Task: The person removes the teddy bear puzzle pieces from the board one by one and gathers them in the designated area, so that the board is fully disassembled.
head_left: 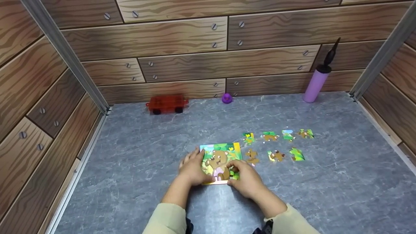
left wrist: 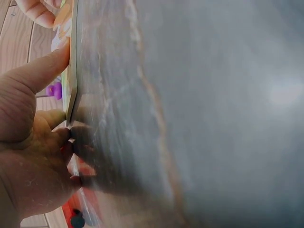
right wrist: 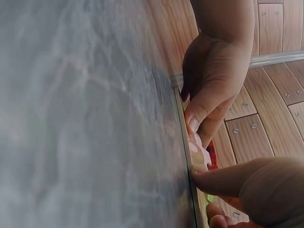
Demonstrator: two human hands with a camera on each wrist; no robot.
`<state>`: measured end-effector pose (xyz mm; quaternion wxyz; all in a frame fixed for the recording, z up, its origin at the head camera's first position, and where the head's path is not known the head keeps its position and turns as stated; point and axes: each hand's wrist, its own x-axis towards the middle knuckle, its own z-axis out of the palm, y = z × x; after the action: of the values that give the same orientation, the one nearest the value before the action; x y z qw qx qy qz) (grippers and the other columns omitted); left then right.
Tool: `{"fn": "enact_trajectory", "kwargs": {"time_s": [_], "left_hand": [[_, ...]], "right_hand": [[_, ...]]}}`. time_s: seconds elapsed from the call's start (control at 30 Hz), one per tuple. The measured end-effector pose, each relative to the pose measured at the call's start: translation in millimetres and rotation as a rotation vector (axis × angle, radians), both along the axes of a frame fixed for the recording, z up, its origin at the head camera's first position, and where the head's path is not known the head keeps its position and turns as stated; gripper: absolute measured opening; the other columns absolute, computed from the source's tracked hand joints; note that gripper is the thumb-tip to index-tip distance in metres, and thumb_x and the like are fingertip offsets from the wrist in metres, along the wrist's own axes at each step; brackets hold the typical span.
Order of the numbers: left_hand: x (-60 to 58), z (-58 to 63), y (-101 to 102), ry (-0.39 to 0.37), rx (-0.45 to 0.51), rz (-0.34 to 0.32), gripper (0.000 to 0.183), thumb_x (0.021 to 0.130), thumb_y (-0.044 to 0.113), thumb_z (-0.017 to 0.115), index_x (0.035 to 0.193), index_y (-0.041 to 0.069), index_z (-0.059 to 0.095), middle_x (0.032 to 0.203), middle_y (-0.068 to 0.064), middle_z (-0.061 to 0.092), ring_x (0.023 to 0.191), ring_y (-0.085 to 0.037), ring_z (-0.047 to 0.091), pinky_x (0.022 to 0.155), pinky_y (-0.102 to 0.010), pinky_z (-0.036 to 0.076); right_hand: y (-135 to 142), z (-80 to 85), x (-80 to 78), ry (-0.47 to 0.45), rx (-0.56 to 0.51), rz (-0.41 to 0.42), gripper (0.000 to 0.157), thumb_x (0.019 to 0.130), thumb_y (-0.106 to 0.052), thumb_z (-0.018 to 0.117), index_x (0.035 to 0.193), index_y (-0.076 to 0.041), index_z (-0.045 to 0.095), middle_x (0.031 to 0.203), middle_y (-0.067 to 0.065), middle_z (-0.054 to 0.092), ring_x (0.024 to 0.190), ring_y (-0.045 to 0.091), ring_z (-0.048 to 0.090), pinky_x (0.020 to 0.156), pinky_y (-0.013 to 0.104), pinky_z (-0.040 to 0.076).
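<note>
A square jigsaw puzzle board (head_left: pixel 237 146) with a brown bear picture lies flat between both hands. My left hand (head_left: pixel 192 169) rests along its left side, fingers extended and spread, thumb on the board near the front edge. My right hand (head_left: pixel 246 179) is at the lower right, index finger bent over the bear and thumb at the front edge. A brown and pink puzzle piece (right wrist: pixel 201 151) stands tilted above the board in the right wrist view. In the left wrist view, the right fingers (left wrist: pixel 40 13) pinch this piece, partly hidden, beside the left thumb.
Several loose puzzle pieces (head_left: pixel 277 156) lie in two rows right of the board. Along the back wall are a red translucent wheeled toy (head_left: pixel 167 103), a small purple toy (head_left: pixel 227 98) and a purple hand pump (head_left: pixel 316 86). Wood-patterned walls (head_left: pixel 182 65) enclose the grey table (head_left: pixel 136 156).
</note>
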<state>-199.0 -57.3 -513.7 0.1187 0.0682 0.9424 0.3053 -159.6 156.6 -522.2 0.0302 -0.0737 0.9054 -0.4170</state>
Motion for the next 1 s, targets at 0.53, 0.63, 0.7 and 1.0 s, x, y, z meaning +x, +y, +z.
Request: {"fn": "enact_trajectory", "kwargs": {"time_s": [0.53, 0.63, 0.7, 1.0], "left_hand": [[1.0, 2.1, -0.6, -0.011, 0.009, -0.006, 0.113, 0.071, 0.036, 0.096, 0.164, 0.008, 0.039, 0.174, -0.014, 0.024, 0.158, -0.044, 0.020, 0.126, -0.067, 0.011], [1.1, 1.9, -0.5, -0.008, 0.008, -0.007, 0.114, 0.071, 0.037, 0.096, 0.164, 0.008, 0.039, 0.174, -0.014, 0.025, 0.157, -0.043, 0.021, 0.125, -0.067, 0.011], [1.2, 1.9, -0.7, -0.001, 0.010, -0.006, 0.114, 0.070, 0.038, 0.097, 0.164, 0.007, 0.039, 0.173, -0.015, 0.026, 0.157, -0.044, 0.022, 0.125, -0.068, 0.012], [-0.2, -0.1, 0.1, -0.021, 0.010, 0.005, 0.114, 0.071, 0.036, 0.098, 0.165, 0.010, 0.039, 0.174, -0.015, 0.024, 0.158, -0.043, 0.018, 0.126, -0.066, 0.009]], "right_hand": [[2.5, 2.4, -4.0, -0.015, -0.029, 0.034, 0.042, 0.081, 0.003, 0.085, 0.116, -0.012, 0.069, 0.090, 0.000, 0.060, 0.079, 0.017, 0.055, 0.073, 0.038, 0.049], [6.7, 3.2, -4.8, 0.012, -0.052, 0.043, 0.042, 0.080, 0.006, 0.084, 0.117, -0.008, 0.069, 0.093, 0.001, 0.061, 0.080, 0.017, 0.055, 0.073, 0.036, 0.050], [10.4, 4.5, -5.7, 0.027, -0.061, 0.047, 0.042, 0.080, 0.007, 0.083, 0.118, -0.006, 0.070, 0.097, 0.002, 0.061, 0.083, 0.018, 0.056, 0.076, 0.037, 0.051], [36.1, 12.8, -11.2, 0.017, -0.077, 0.013, 0.040, 0.088, 0.005, 0.080, 0.125, -0.006, 0.070, 0.115, 0.008, 0.062, 0.096, 0.022, 0.061, 0.090, 0.045, 0.055]]}}
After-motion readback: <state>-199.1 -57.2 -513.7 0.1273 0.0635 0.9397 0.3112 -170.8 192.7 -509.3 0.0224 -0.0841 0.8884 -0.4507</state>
